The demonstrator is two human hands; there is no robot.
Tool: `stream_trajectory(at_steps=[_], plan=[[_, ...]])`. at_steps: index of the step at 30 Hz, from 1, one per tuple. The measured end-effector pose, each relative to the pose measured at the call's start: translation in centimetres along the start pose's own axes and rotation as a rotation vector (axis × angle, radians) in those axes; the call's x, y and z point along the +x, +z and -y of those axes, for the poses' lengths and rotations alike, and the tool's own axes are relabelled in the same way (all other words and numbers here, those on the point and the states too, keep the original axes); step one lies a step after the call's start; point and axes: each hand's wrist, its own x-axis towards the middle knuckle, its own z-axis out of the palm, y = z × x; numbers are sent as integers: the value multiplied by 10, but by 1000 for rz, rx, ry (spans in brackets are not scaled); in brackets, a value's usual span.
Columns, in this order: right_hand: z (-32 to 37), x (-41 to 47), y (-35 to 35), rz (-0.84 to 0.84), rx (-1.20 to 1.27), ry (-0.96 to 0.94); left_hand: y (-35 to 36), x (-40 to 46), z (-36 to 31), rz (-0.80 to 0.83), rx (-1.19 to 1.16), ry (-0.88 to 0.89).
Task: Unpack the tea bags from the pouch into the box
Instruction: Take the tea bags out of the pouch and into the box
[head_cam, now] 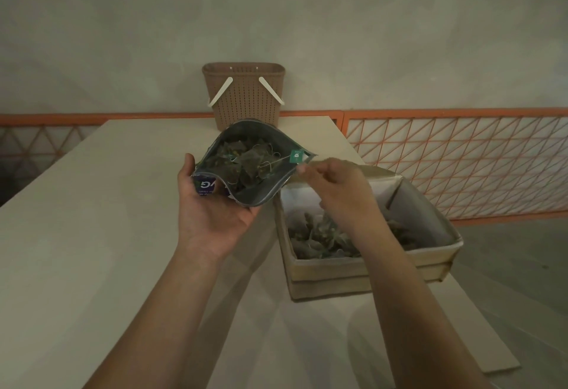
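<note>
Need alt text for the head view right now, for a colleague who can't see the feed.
The left hand cradles an open grey foil pouch of tea bags above a pale table, while the right hand reaches to its mouth near a green paper tag. A beige box at right holds tea bags; a brown plastic basket stands behind.

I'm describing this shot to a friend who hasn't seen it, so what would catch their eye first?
First, the open pouch at centre, cradled in the left hand, with dark tea bags showing inside. Next, the right hand at the pouch's mouth beside a small green tag on a string, above the box that already holds tea bags. Behind them, a brown basket with white handles stands at the table's far edge.
</note>
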Motion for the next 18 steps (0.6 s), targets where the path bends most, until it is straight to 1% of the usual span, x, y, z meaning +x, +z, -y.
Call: stream_trajectory(at_steps=[2,4,9,11,15,18], plan=[[1,1,0,-101,85,-72,0,0,0,-3,-3,-3],[5,0,-1,-152,153,-147,-1,1,0,-7,-11,-6],[18,3,-3,-172,197,-256,-2,1,0,-17,-15,-11],[23,2,-6,-182,265,-279,-2,1,0,-11,-17,-11],[30,0,-20,-271,463,-289,-1,0,-1,-20,-31,-11],[29,2,-33,-304,475,-273,-1,0,0,-19,-29,-6]])
